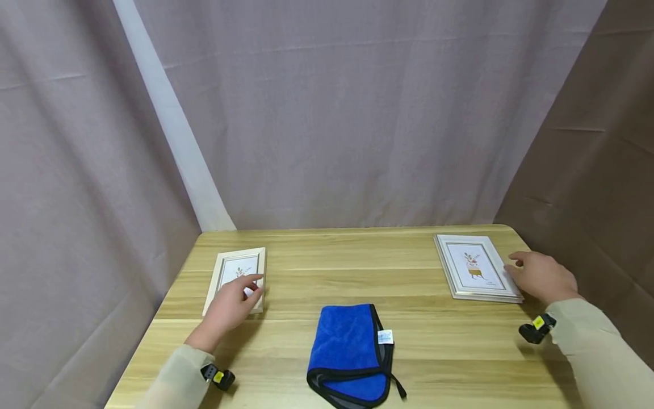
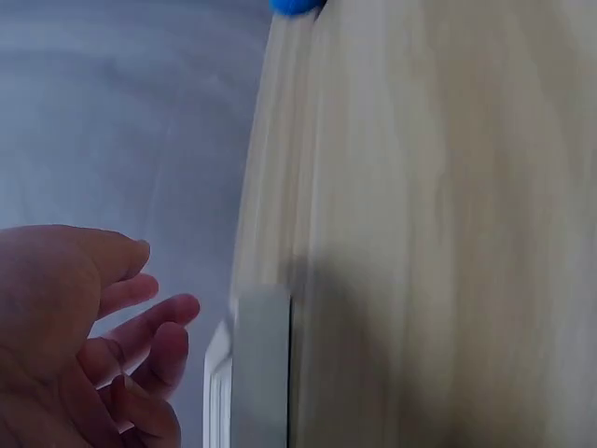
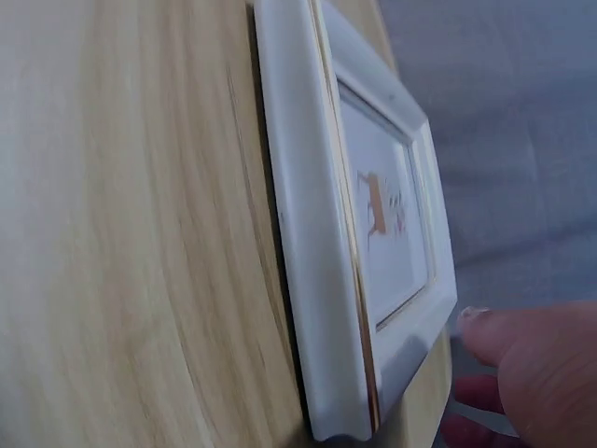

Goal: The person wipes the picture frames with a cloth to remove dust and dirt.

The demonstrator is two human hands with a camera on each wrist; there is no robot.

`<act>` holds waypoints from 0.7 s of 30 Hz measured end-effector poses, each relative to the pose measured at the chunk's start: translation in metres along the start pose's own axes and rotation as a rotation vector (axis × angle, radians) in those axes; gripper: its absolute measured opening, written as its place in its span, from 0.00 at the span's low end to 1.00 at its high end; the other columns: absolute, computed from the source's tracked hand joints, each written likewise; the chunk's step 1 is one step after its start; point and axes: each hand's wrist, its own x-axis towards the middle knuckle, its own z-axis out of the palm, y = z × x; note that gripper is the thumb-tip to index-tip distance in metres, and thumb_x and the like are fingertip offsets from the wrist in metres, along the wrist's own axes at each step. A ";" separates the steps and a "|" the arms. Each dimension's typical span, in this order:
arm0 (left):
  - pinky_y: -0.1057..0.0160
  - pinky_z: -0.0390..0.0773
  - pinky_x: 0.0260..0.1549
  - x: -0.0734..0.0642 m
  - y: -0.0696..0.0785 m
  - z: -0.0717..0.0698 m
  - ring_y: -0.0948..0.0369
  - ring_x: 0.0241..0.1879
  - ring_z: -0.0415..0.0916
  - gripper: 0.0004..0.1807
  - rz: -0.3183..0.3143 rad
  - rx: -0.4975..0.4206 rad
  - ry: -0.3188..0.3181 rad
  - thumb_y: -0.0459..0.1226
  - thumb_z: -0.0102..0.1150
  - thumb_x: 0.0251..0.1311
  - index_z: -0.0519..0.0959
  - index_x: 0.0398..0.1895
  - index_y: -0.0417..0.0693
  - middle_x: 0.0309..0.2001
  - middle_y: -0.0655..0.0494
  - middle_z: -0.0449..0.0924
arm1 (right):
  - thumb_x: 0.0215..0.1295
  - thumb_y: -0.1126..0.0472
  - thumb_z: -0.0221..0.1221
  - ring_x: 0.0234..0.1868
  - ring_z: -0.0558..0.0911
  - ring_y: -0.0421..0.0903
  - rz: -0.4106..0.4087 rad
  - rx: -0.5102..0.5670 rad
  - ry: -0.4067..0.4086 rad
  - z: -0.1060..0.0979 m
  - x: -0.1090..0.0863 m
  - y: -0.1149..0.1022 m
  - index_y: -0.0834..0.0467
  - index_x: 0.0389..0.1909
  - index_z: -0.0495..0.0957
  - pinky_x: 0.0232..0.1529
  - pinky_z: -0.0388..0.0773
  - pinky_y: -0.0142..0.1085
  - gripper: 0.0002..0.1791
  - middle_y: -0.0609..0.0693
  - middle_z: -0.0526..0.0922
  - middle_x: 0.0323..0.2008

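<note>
At the table's left lies a cream-white picture frame with a plant print. My left hand hovers over its lower right part, thumb and fingers loosely bent and apart; in the left wrist view that hand is clear of the frame's edge. At the right lies a white picture frame with a gold inner line and a potted-plant print. My right hand is beside its right edge. In the right wrist view the thumb is close to the frame's corner; whether it touches, I cannot tell.
A folded blue cloth with black trim, a white tag and a cord lies near the front middle of the wooden table. Grey curtains hang behind the table and on both sides.
</note>
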 end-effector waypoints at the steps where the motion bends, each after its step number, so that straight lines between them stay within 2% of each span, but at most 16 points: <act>1: 0.61 0.78 0.30 0.000 0.006 0.004 0.69 0.26 0.75 0.20 0.010 0.000 -0.013 0.38 0.69 0.76 0.85 0.67 0.44 0.40 0.58 0.88 | 0.78 0.48 0.63 0.52 0.82 0.73 0.008 -0.002 -0.003 0.001 0.001 0.003 0.71 0.70 0.73 0.35 0.78 0.63 0.34 0.76 0.80 0.61; 5: 0.63 0.76 0.29 -0.003 0.036 0.023 0.70 0.26 0.72 0.16 0.080 -0.003 -0.074 0.38 0.70 0.76 0.87 0.62 0.45 0.39 0.61 0.86 | 0.77 0.49 0.63 0.43 0.84 0.67 0.012 -0.020 -0.014 0.005 0.002 0.010 0.73 0.67 0.75 0.32 0.78 0.59 0.33 0.76 0.83 0.55; 7: 0.65 0.77 0.29 -0.005 0.052 0.034 0.71 0.26 0.72 0.12 0.149 -0.003 -0.104 0.38 0.70 0.76 0.89 0.57 0.47 0.39 0.63 0.86 | 0.77 0.50 0.64 0.40 0.84 0.64 0.008 -0.023 -0.022 0.007 0.003 0.012 0.73 0.65 0.76 0.31 0.78 0.57 0.31 0.75 0.84 0.54; 11: 0.66 0.79 0.32 -0.012 0.089 0.058 0.71 0.30 0.77 0.07 0.329 0.002 -0.176 0.41 0.70 0.75 0.91 0.49 0.52 0.38 0.67 0.86 | 0.77 0.51 0.64 0.37 0.82 0.62 0.013 -0.011 -0.046 0.011 0.004 0.013 0.73 0.63 0.77 0.30 0.77 0.55 0.30 0.74 0.84 0.52; 16: 0.70 0.79 0.35 -0.024 0.130 0.081 0.73 0.34 0.78 0.10 0.518 0.099 -0.259 0.51 0.71 0.74 0.91 0.45 0.58 0.36 0.71 0.83 | 0.76 0.54 0.65 0.34 0.80 0.60 0.019 0.001 -0.026 0.015 0.007 0.012 0.74 0.61 0.78 0.29 0.76 0.52 0.27 0.74 0.85 0.49; 21: 0.74 0.74 0.34 -0.032 0.157 0.091 0.75 0.34 0.71 0.13 0.615 0.198 -0.309 0.57 0.71 0.72 0.88 0.42 0.61 0.36 0.72 0.77 | 0.76 0.55 0.64 0.35 0.81 0.61 0.034 0.008 -0.006 0.017 0.007 0.011 0.74 0.61 0.79 0.30 0.76 0.53 0.26 0.74 0.85 0.50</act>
